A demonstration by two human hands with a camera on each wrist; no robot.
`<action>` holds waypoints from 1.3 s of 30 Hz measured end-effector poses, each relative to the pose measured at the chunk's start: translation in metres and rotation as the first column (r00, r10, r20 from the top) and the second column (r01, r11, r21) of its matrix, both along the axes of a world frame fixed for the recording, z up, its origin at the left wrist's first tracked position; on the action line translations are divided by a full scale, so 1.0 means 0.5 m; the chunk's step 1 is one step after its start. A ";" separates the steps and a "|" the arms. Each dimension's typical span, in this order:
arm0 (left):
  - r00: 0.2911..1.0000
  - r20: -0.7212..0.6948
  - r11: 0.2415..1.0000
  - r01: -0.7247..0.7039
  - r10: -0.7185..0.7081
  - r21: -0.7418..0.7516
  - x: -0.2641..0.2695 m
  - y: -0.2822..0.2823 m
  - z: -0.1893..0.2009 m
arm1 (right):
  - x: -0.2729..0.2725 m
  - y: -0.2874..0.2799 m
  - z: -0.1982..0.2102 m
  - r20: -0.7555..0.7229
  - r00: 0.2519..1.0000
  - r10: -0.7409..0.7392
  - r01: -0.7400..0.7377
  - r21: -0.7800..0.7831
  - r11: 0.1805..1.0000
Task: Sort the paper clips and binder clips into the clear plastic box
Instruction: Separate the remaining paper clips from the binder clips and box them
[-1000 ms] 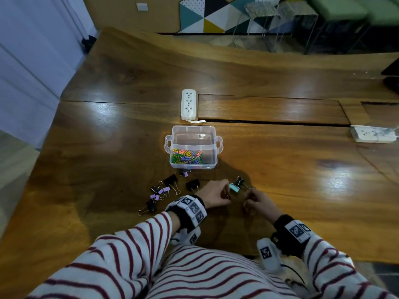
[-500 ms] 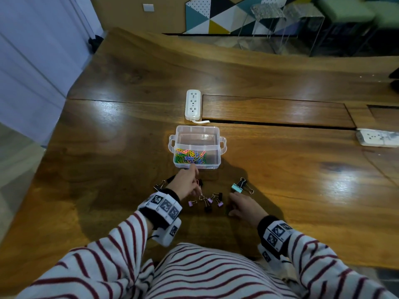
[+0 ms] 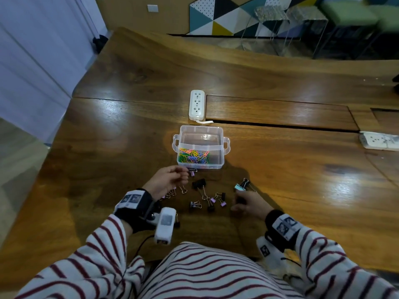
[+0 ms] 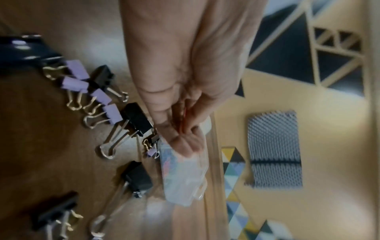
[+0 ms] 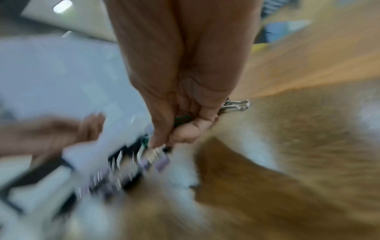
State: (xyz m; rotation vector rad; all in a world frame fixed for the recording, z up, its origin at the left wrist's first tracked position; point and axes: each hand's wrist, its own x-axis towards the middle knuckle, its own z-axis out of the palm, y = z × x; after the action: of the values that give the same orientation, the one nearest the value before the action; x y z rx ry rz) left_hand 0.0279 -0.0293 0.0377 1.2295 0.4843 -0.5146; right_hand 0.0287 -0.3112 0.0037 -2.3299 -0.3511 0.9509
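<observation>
Clear plastic box stands open on the wooden tabletop, divided by a cross wall into two compartments. Its near compartment holds a heap of coloured paper clips; its far compartment shows only bare plastic. White power strip lies just beyond the box, and a second power strip lies well apart at the right edge.

Loose binder clips, black and lilac, lie scattered on the tabletop between the box and the person, with one large black binder clip among them. A teal binder clip sits beside another black one to the right of the group.

Left hand hovers just before the box's near wall, fingers drawn together at the tips above a small lilac clip; whether they pinch anything cannot be told, since the left wrist view is blurred there. Right hand rests low on the tabletop close to the teal clip, fingers curled inward around a dark object; the right wrist view, heavily blurred, shows something green inside the curl and wire handles protruding beside the hand. Both sleeves are white with red stripes.
</observation>
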 end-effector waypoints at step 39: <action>0.702 -0.247 0.577 -0.698 0.668 -0.423 -0.163 0.210 -0.030 | 0.012 0.366 0.013 0.344 0.552 0.760 -0.630 -0.425 0.650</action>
State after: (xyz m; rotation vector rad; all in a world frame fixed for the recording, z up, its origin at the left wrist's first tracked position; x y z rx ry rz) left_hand -0.0535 0.0757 0.0226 0.4499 0.7826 0.0193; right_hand 0.0350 -0.1283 0.0105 -2.6891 -1.5824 0.7129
